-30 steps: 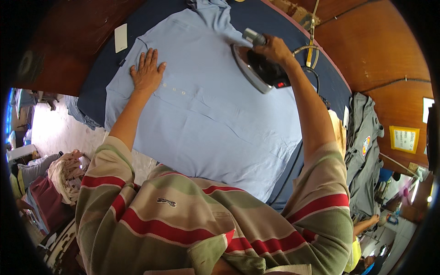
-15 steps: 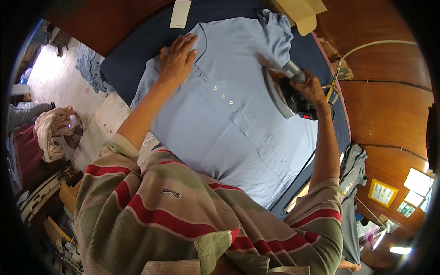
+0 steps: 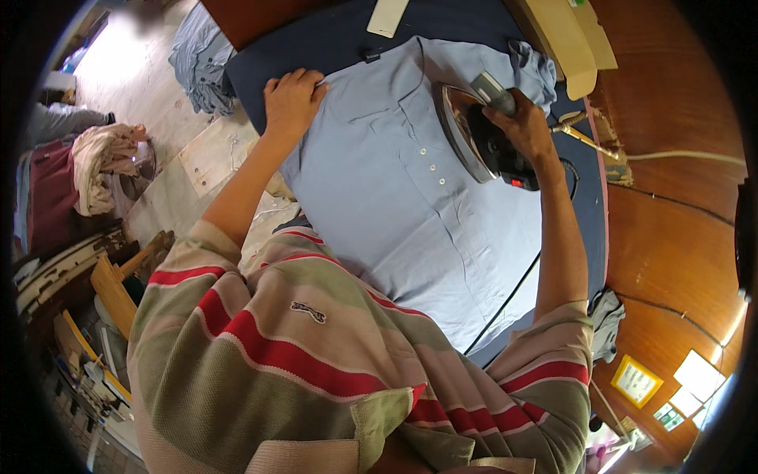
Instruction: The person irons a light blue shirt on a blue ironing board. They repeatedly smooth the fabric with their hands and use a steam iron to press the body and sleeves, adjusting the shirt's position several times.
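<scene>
A light blue short-sleeved shirt (image 3: 371, 213) lies spread on a dark navy cover (image 3: 276, 59), its three-button placket facing up. My right hand (image 3: 521, 126) is wrapped around the handle of a black and silver clothes iron (image 3: 466, 138). The iron is over the right chest area, just right of the placket; whether its plate touches the cloth I cannot tell. My left hand (image 3: 294, 103) is at the shirt's left shoulder edge, fingers bent and thumb on the cloth. It appears to grip the fabric there, though the fingertips are partly hidden.
A white card (image 3: 388, 17) lies beyond the collar, with an open cardboard box (image 3: 572, 43) at the far right. The iron's black cord (image 3: 505, 300) runs by my right arm. Wooden panelling (image 3: 671, 205) stands to the right. Crumpled blue clothing (image 3: 201, 59) is at the left.
My left hand has moved left from the collar area to the shoulder edge, and its fingers have bent. The iron has moved away from the sleeve toward the placket. The view has shifted.
</scene>
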`<state>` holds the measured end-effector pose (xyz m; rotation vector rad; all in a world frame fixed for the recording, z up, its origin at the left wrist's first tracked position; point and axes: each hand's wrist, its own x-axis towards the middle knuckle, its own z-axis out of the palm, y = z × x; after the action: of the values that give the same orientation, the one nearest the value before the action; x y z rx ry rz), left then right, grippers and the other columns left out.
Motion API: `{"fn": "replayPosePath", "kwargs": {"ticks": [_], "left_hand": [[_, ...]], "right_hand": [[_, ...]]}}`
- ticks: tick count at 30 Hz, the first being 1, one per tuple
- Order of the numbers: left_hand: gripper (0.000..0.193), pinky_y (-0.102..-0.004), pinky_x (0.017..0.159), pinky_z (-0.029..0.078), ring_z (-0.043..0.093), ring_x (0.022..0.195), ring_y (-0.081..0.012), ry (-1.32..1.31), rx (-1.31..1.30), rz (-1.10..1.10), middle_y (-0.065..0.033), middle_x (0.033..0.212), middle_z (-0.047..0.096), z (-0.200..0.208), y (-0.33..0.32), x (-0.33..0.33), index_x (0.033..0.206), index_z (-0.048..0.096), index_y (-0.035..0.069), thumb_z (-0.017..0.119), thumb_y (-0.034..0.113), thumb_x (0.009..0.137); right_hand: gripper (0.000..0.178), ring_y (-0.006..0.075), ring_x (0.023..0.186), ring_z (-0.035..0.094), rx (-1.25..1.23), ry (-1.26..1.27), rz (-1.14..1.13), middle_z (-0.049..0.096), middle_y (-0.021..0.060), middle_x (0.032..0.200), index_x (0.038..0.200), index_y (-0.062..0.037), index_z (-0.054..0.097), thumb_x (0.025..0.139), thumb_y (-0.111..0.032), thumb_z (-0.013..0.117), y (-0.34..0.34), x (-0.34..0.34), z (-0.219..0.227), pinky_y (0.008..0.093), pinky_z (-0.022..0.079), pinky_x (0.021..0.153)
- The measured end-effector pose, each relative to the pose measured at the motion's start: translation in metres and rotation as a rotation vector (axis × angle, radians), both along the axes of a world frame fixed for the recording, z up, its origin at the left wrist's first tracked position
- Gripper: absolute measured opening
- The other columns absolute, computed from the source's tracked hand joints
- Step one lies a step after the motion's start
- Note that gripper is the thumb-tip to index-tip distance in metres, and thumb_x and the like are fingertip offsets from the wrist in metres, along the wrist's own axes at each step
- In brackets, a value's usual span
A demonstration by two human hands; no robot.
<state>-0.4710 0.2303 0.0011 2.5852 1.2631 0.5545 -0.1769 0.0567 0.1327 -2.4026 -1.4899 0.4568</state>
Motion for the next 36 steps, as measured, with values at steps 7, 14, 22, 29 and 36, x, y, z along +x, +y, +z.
{"fn": "replayPosePath", "kwargs": {"ticks": [7, 14, 22, 29, 36], "left_hand": [[0.017, -0.0375, 0.078, 0.042, 0.06, 0.081, -0.0196, 0.012, 0.107, -0.098, 0.0, 0.083, 0.063, -0.015, 0.032, 0.002, 0.084, 0.06, 0.014, 0.056, 0.03, 0.085], [0.02, -0.0371, 0.086, 0.038, 0.058, 0.091, -0.0196, -0.182, 0.297, -0.344, -0.0012, 0.098, 0.062, 0.007, 0.014, 0.007, 0.1, 0.061, 0.016, 0.055, 0.028, 0.085], [0.024, -0.0406, 0.084, 0.04, 0.058, 0.093, -0.0249, -0.067, 0.004, -0.534, -0.0048, 0.092, 0.061, 0.001, -0.035, 0.058, 0.102, 0.056, 0.012, 0.06, 0.022, 0.081], [0.012, -0.0406, 0.08, 0.043, 0.058, 0.095, -0.0244, 0.028, 0.056, -0.512, -0.0051, 0.095, 0.061, 0.0, -0.036, 0.071, 0.096, 0.054, 0.011, 0.053, 0.017, 0.086], [0.025, -0.0415, 0.089, 0.039, 0.056, 0.102, -0.0234, -0.181, 0.163, -0.464, -0.001, 0.109, 0.061, -0.001, -0.044, 0.067, 0.113, 0.055, 0.017, 0.052, 0.023, 0.089]], "right_hand": [[0.053, 0.0365, 0.079, 0.065, -0.086, 0.081, 0.021, 0.065, 0.0242, 0.082, 0.106, -0.003, 0.057, 0.076, -0.046, 0.065, -0.018, -0.093, 0.044, 0.0418, 0.05, 0.07], [0.044, 0.0407, 0.075, 0.063, -0.211, 0.112, 0.085, 0.064, 0.0225, 0.076, 0.106, -0.005, 0.051, 0.079, -0.038, 0.063, -0.048, -0.172, 0.034, 0.0455, 0.051, 0.068], [0.041, 0.0396, 0.074, 0.063, -0.325, 0.144, -0.051, 0.064, 0.0221, 0.076, 0.107, -0.0062, 0.052, 0.078, -0.033, 0.064, -0.094, -0.182, 0.023, 0.0455, 0.051, 0.067], [0.042, 0.0359, 0.078, 0.065, -0.302, 0.157, -0.42, 0.066, 0.0211, 0.08, 0.104, -0.0026, 0.056, 0.072, -0.026, 0.069, -0.165, -0.175, 0.033, 0.0396, 0.051, 0.071], [0.042, 0.0379, 0.077, 0.063, -0.217, 0.209, -0.58, 0.065, 0.0192, 0.079, 0.102, -0.0052, 0.056, 0.073, -0.034, 0.066, -0.207, -0.178, 0.011, 0.0431, 0.049, 0.068]]}}
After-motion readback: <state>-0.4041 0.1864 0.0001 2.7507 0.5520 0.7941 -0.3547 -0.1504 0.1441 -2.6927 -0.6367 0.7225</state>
